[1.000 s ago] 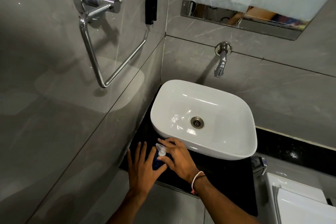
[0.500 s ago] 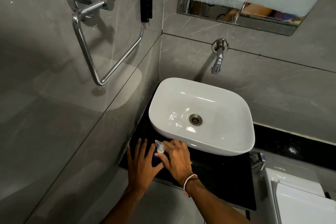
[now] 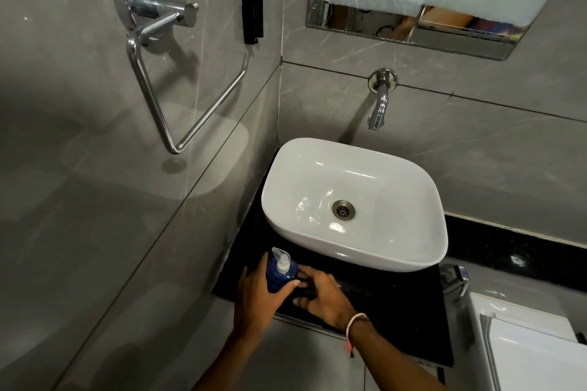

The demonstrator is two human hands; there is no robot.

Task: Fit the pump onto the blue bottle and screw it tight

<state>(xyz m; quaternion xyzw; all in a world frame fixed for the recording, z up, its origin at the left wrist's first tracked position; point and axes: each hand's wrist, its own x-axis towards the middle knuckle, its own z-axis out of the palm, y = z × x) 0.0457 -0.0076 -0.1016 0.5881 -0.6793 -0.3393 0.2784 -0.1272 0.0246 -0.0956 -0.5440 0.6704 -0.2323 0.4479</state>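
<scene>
The blue bottle [image 3: 279,276] stands upright on the black counter [image 3: 390,305], at its left front corner beside the basin. A clear pump [image 3: 281,260] sits on its neck, nozzle pointing to the far left. My left hand [image 3: 257,298] wraps around the bottle's body from the near left side. My right hand [image 3: 320,295] lies just right of the bottle with fingers spread, fingertips near the bottle's base and off the pump.
A white basin [image 3: 397,257] sits on the counter right behind the bottle, with a chrome tap [image 3: 379,101] on the wall above. A chrome towel ring [image 3: 178,79] hangs on the left wall. A white cistern [image 3: 533,346] stands at the lower right.
My right hand has come off the pump and dropped to the right of the bottle. My left hand has closed around the bottle, which now shows more fully.
</scene>
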